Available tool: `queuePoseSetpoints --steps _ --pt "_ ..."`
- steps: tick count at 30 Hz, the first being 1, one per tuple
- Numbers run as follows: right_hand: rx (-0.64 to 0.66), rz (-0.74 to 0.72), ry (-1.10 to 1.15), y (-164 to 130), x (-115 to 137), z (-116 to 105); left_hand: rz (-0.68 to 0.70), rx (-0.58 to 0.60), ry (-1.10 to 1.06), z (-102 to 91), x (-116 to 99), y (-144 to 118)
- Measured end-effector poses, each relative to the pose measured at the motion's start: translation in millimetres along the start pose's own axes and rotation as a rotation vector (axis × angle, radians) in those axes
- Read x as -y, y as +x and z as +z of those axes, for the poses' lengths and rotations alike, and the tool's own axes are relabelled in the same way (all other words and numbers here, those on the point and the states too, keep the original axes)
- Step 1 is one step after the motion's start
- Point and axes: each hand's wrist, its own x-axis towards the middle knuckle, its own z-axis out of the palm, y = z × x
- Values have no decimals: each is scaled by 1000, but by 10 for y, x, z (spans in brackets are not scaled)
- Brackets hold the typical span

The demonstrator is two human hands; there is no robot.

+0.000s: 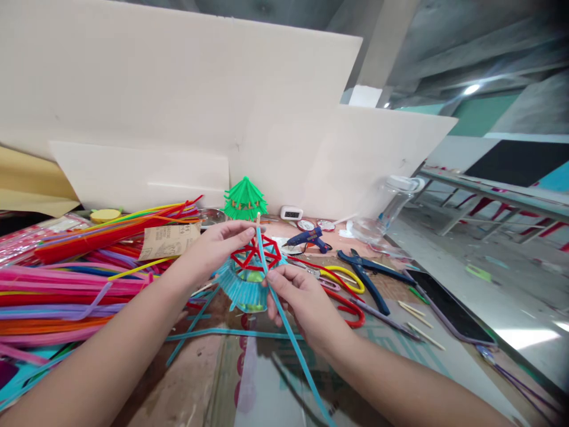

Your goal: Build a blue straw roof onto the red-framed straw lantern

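A long light-blue pipe cleaner (297,341) slants from the lower right up to a thin wooden stick (258,219). My left hand (226,240) is closed in a pinch at the top, where the pipe cleaner's end meets the stick. Lower down, my right hand (296,296) grips the same pipe cleaner between thumb and fingers. Beneath and behind the hands stands a small model with a red pipe-cleaner lattice frame (242,259) above a pleated blue skirt (235,287). The hands partly cover this model.
Bundled pipe cleaners (57,290) lie left. A green cone-roofed model (245,198) and a small digital clock (291,213) stand behind. Rightward are a glue gun (311,238), yellow-handled scissors (349,276), blue-handled pliers (367,284), a phone (448,305) and a clear plastic jar (384,210).
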Motion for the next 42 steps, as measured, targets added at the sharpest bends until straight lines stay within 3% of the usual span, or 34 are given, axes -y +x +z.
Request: queuePoseSetpoints --steps 5,11,13,16,25,33,42 --pt "19 -72 -152 -18 65 -49 14 47 -37 -10 63 28" --pt "-121 -389 -740 4 265 -254 21 74 -17 -10 107 45" --pt "-172 -461 -836 7 361 -300 21 69 -3 -10 108 43" --pt "-215 -497 -815 47 463 -309 31 74 16 -9 112 44" --pt "-145 -497 -866 382 519 -192 60 86 -22 17 97 33" --pt "-111 -553 -834 427 494 -104 115 88 -29 11 99 42" --pt "-137 -510 -670 476 406 -68 105 62 5 10 70 26"
